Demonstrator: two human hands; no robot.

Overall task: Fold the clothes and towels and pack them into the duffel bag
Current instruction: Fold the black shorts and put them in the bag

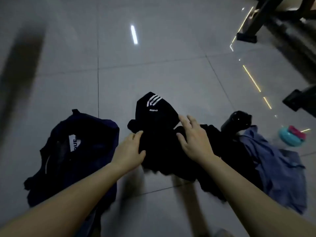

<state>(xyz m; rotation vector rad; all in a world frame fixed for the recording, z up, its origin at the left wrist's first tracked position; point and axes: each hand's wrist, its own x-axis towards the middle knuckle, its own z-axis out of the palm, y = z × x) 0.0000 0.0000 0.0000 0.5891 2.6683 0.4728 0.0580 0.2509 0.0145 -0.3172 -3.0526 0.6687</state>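
A black garment with white stripes [154, 115] lies crumpled on the grey tiled floor, centre of view. My left hand [130, 149] grips its left edge, thumb and fingers curled into the cloth. My right hand [193, 137] hovers over its right side with fingers spread and loosely bent, the thumb touching the fabric. The dark navy duffel bag [82, 151] sits slumped to the left, showing a white label [74, 142]. More black clothing [227, 151] and a blue-grey garment [277, 165] are heaped to the right.
A black cylindrical object [237, 121] lies behind the clothes pile. A teal and pink item [292, 135] sits on the floor at the right. Dark furniture legs [248, 36] stand at the upper right. Open floor tiles stretch ahead.
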